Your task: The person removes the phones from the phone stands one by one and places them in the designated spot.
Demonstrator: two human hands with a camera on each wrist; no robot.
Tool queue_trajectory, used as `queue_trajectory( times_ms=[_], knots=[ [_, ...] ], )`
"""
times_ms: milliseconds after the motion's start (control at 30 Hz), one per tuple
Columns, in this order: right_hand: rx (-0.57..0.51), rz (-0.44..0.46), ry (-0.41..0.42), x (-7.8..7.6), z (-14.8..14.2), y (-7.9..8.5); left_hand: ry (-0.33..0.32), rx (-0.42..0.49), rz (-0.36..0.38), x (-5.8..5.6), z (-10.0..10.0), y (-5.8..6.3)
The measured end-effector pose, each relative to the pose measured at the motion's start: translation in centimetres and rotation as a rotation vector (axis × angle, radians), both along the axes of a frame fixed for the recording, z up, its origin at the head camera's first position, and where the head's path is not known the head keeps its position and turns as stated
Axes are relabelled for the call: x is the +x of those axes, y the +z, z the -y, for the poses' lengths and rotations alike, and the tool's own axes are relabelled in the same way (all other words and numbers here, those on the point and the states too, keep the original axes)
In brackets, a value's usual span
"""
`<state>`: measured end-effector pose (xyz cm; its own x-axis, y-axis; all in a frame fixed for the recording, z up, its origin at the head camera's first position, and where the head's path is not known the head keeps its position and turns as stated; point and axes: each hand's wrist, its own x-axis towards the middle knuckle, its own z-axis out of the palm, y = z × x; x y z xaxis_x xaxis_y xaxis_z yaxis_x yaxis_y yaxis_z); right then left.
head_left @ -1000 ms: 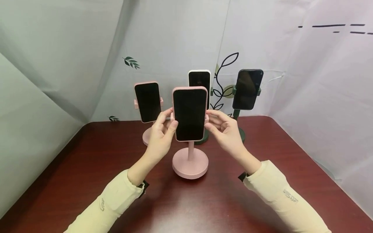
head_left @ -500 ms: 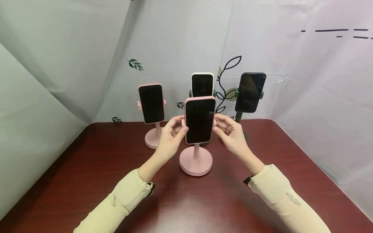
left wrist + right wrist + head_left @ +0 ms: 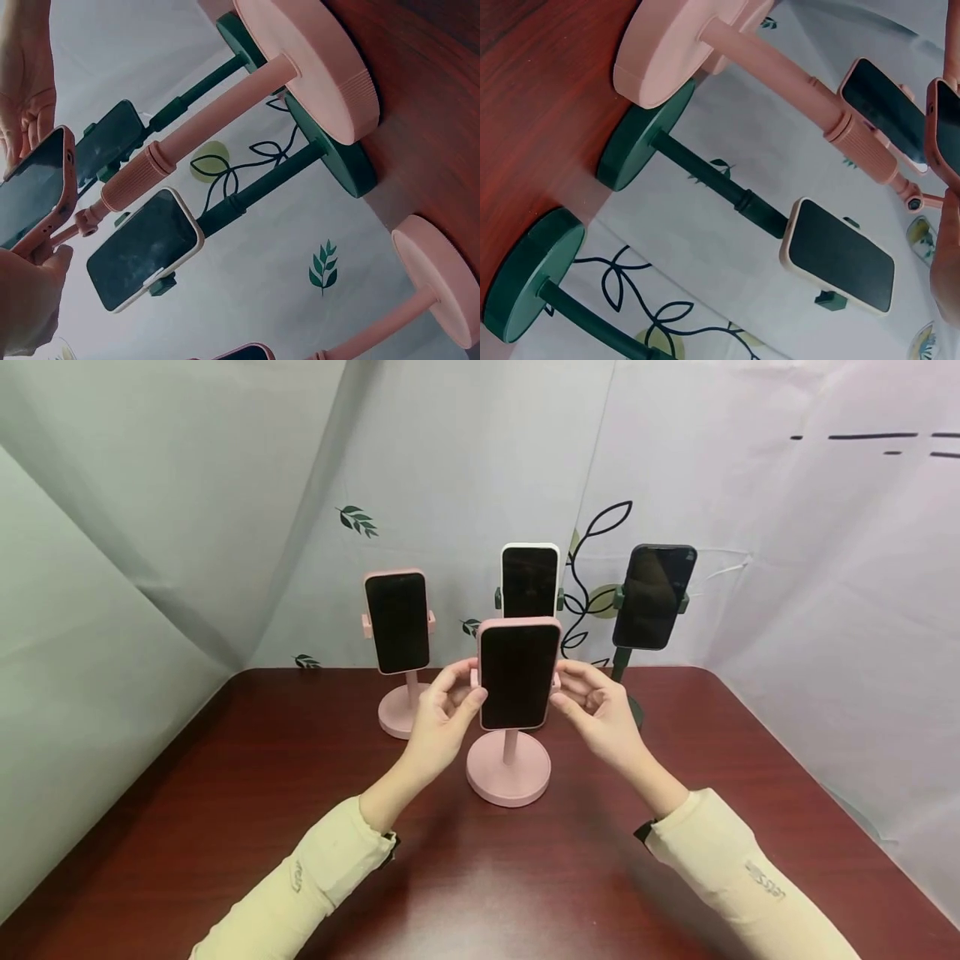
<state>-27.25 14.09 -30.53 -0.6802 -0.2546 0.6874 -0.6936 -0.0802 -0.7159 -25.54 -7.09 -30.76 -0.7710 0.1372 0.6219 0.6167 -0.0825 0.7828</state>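
Observation:
A pink-cased phone (image 3: 517, 677) with a dark screen sits in the clamp of a pink phone stand (image 3: 508, 768), whose round base is on the table. My left hand (image 3: 442, 718) pinches the stand's clamp at the phone's left side, thumb in front and fingers behind. On the right side, my right hand (image 3: 600, 710) pinches it likewise. In the left wrist view, the phone (image 3: 34, 191) tilts on the jointed end of the stem (image 3: 217, 112). The right wrist view catches only the edge of this phone (image 3: 945, 127), with part of a hand (image 3: 946, 255) beside it.
Behind stand another pink stand with a pink-cased phone (image 3: 397, 622), a white-cased phone (image 3: 530, 581) in a green clamp, partly covered, and a black phone (image 3: 654, 597) on a green stand. A pale printed cloth (image 3: 450, 460) hangs behind the dark red table (image 3: 300, 793).
The held phone now appears lower and shorter, uncovering more of the white-cased phone behind. Its stand sits slightly farther back. Both hands keep their hold, and the view has shifted a little.

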Motion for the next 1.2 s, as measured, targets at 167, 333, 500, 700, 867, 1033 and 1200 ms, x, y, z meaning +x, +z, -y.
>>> queue_trajectory(
  times_ms=[167,333,500,700,867,1033,1200],
  knots=[
    [0.024,-0.005,0.038,0.2,-0.1,0.0,0.114,-0.120,-0.092,0.0,0.4,0.0],
    [0.102,-0.002,0.030,0.5,0.3,0.6,0.282,-0.298,-0.355,-0.5,1.3,0.3],
    [0.176,-0.007,-0.032,0.8,0.9,1.5,0.392,-0.417,-0.594,-1.1,2.1,0.5],
    [0.155,-0.017,-0.168,1.1,2.5,3.2,0.492,-0.525,-0.674,-1.4,2.1,0.7],
    [0.115,-0.290,-0.356,1.6,4.3,4.8,0.548,-0.590,-0.712,-1.4,2.1,1.2],
    [0.382,-0.671,-0.749,2.0,6.0,6.4,0.643,-0.695,-0.774,-1.3,2.3,2.1],
    [0.679,-0.778,-0.967,2.2,7.6,6.4,0.663,-0.813,-0.766,-1.0,2.4,2.6]
  ],
)
